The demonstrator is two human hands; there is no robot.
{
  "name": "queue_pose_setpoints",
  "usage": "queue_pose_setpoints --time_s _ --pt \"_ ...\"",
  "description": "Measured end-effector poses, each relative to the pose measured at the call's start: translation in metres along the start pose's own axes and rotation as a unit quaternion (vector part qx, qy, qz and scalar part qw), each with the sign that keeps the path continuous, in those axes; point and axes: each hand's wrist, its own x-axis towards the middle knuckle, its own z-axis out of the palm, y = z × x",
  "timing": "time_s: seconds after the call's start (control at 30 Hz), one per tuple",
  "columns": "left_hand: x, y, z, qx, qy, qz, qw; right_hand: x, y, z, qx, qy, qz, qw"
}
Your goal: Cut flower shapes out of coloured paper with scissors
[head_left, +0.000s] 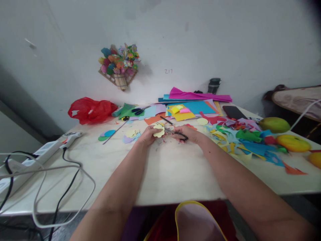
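Pinched in my left hand (pixel 148 134) is a pale yellow paper flower (pixel 159 131) with a scalloped edge. My right hand (pixel 188 134) is closed around the dark handles of a pair of scissors (pixel 181 135), whose blades point left at the flower's edge. Whether the blades touch the paper I cannot tell. Small paper scraps lie on the table just below both hands. Beyond them rests a dark pen-like stick (pixel 167 121). A pale yellow paper circle (pixel 202 121) lies to the right, and more pale yellow cut shapes (pixel 132 133) sit to the left.
Paper offcuts (pixel 248 137) spread over the right side, near several mangoes (pixel 274 125) and a phone (pixel 234 112). Coloured sheets (pixel 200 107) and a second pair of scissors (pixel 140 109) lie at the back. A red plastic bag (pixel 91 110) and a power strip (pixel 37 155) with cables are leftward.
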Motion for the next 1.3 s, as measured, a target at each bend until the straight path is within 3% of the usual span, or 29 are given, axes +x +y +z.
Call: queue_pose_setpoints --time_s 0.6,1.3 --pt "-0.0007 -0.0006 0.0008 0.013 -0.006 0.001 1.0 0.0009 0.0049 -0.0029 -0.013 -0.034 0.004 0.999" --pt "-0.0011 0.0 0.0 0.017 -0.014 0.007 1.0 0.002 0.0043 -0.002 -0.009 -0.017 0.0 1.0"
